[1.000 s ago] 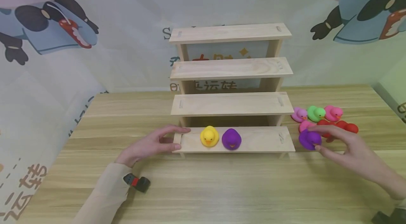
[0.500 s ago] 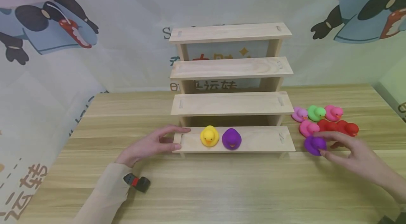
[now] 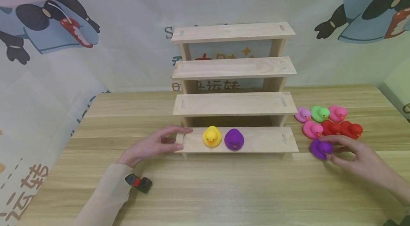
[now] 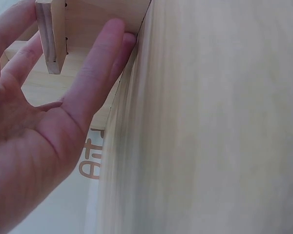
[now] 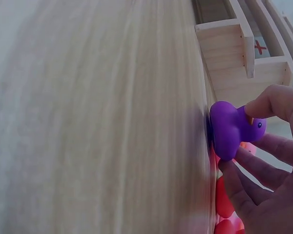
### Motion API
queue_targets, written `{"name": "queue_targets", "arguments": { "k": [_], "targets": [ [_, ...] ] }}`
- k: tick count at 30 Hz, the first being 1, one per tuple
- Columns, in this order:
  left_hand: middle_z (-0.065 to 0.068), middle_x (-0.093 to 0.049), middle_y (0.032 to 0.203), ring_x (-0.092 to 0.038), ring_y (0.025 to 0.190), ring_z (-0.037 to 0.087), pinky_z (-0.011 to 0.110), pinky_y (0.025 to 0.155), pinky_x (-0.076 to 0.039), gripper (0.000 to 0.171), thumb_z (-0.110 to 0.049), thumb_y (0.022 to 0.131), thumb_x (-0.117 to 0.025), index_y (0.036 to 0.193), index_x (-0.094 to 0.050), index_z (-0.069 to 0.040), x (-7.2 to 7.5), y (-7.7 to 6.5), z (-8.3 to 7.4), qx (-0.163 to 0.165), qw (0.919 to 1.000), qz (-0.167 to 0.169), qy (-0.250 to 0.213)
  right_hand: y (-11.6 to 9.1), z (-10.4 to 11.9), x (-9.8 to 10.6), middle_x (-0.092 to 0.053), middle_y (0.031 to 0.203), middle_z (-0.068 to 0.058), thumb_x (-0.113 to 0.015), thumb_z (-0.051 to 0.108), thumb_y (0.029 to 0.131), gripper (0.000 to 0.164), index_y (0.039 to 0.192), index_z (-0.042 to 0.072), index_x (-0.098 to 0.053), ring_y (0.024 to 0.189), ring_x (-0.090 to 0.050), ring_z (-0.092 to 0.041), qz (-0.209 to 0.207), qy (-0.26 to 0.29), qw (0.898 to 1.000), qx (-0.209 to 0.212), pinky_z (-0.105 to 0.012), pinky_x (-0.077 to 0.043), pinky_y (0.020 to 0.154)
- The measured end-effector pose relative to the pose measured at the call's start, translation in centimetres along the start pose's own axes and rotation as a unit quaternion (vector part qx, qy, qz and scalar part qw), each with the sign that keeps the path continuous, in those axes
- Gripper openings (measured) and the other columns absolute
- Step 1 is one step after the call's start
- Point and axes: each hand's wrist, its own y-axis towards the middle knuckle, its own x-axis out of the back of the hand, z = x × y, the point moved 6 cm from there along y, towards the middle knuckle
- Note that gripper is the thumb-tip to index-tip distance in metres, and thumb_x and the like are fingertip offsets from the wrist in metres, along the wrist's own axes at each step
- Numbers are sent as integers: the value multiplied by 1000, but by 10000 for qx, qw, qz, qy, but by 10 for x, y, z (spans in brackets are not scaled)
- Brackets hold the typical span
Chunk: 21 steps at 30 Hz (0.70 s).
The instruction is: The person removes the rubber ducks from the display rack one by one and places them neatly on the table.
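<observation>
My right hand (image 3: 360,156) pinches a purple rubber duck (image 3: 320,148) between thumb and fingers. In the right wrist view that purple duck (image 5: 229,127) sits right at the table surface, its beak by the thumb. My left hand (image 3: 153,145) grips the left end of the lowest board of a stepped wooden shelf (image 3: 266,140). From the left wrist, fingers (image 4: 95,73) reach under the board's end towards the side panel. On that lowest step stand a yellow duck (image 3: 211,136) and, beside it, another purple duck (image 3: 234,139).
Behind the held duck, a pink duck (image 3: 312,130) and two red ducks (image 3: 351,130) form a row. Farther back are a lilac duck (image 3: 302,114), a green duck (image 3: 319,113) and a second pink duck (image 3: 337,113). A printed cloth backdrop (image 3: 134,23) hangs behind the shelf.
My right hand has shifted the purple duck a little right and nearer to me, uncovering more of the pink and red ducks. The left hand keeps its place on the shelf.
</observation>
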Motion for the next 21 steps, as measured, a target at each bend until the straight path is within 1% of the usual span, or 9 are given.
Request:
{"name": "queue_targets", "arguments": {
  "k": [6, 11, 16, 21],
  "targets": [
    [6, -37, 149, -50, 121, 33, 47, 95, -43, 52, -26, 92, -67, 141, -50, -25, -1, -1, -1, 59, 9999, 38, -75, -1, -4, 0, -58, 111, 21, -72, -14, 73, 46, 116, 1, -63, 91, -57, 5, 73, 179, 9998, -95, -10, -46, 75],
    [5, -38, 148, -49, 122, 33, 47, 95, -43, 52, -27, 92, -67, 141, -50, -26, -1, -1, 0, 115, 9999, 12, -62, -1, -6, 0, -57, 111, 21, -72, -17, 71, 46, 114, -1, -62, 92, -56, 7, 44, 220, 9997, -70, -9, -47, 74],
    [3, -39, 148, -50, 121, 31, 47, 95, -43, 51, -28, 91, -68, 140, -51, -27, 0, 0, 1, 170, 9999, -32, 1, 0, 0, 2, -57, 115, 19, -73, -20, 68, 54, 117, -4, -59, 94, -56, 7, -49, 172, 9995, 261, -9, -46, 75],
    [3, -39, 148, -50, 120, 30, 45, 95, -43, 51, -28, 91, -68, 140, -51, -27, 0, 0, 1, 182, 9998, -20, -40, 2, 8, 10, -54, 122, 20, -72, -25, 61, 63, 119, -7, -56, 96, -55, 7, -230, 27, 9979, 607, -8, -44, 78]
  ]
}}
